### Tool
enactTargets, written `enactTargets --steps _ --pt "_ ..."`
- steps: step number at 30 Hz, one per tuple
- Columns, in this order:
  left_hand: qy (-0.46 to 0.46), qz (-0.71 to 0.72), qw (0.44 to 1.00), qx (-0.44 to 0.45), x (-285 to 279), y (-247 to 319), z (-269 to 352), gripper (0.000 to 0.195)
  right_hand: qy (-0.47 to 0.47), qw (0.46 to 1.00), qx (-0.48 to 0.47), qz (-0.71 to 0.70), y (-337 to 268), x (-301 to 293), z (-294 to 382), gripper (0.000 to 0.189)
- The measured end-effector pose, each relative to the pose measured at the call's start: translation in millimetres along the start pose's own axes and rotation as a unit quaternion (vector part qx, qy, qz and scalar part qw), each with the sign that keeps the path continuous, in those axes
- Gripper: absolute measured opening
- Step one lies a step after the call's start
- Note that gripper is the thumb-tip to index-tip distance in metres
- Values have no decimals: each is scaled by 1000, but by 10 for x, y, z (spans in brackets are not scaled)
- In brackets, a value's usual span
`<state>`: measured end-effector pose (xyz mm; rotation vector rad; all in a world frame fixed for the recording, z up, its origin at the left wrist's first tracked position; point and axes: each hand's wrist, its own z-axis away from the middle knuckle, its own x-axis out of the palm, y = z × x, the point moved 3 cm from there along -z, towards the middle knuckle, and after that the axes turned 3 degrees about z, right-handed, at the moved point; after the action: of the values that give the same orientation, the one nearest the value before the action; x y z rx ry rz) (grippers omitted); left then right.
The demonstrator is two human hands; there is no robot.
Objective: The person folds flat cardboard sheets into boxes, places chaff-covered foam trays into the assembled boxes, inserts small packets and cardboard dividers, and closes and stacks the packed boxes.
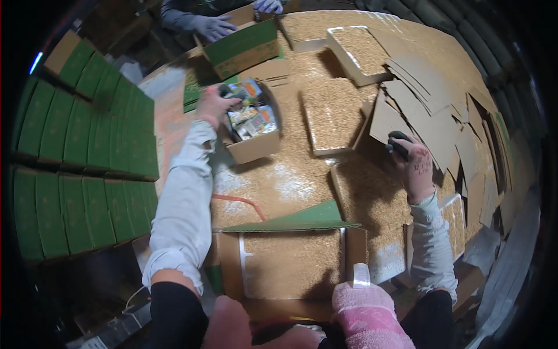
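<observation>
My left hand (216, 104), in a pink glove with dark fingertips, reaches over a small cardboard box (255, 149). Its fingers touch the colourful printed packets (253, 115) inside; whether one is gripped is hidden. My right hand (412, 163), gloved alike, has its fingers bent beside the lower left edge of a stack of flat cardboard sheets (392, 115). I cannot tell if it holds a sheet. Directly before me stands an open carton (229, 266) with its green flap (301, 218) raised. In it lies a white-rimmed tray of tan granules (292, 266).
Green cartons (100, 126) are stacked in rows at the left. More granule-filled trays (333, 115) lie across the granule-strewn table (287, 159). At the far side, another person's gloved hand (213, 27) rests at an open green carton (244, 48). An orange strap (237, 198) lies near my carton.
</observation>
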<state>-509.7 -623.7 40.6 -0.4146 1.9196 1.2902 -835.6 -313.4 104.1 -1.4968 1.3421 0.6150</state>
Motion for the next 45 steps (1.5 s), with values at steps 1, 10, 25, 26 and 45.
enactTargets --steps 1,10,25,26,45 --pt "27 61 997 -31 -189 209 118 32 2 997 32 -76 99 -55 -16 16" --pt "-300 3 919 255 -564 2152 2541 52 231 949 -203 72 -592 -1101 73 30" --pt "53 200 978 40 -825 1318 1681 24 476 817 122 -301 172 -1896 134 14" --pt "61 294 953 33 -969 1282 1711 21 485 807 134 -308 773 -1894 152 13" --pt "333 346 870 115 -2187 2094 2367 21 -2 877 76 -475 501 109 -136 53"
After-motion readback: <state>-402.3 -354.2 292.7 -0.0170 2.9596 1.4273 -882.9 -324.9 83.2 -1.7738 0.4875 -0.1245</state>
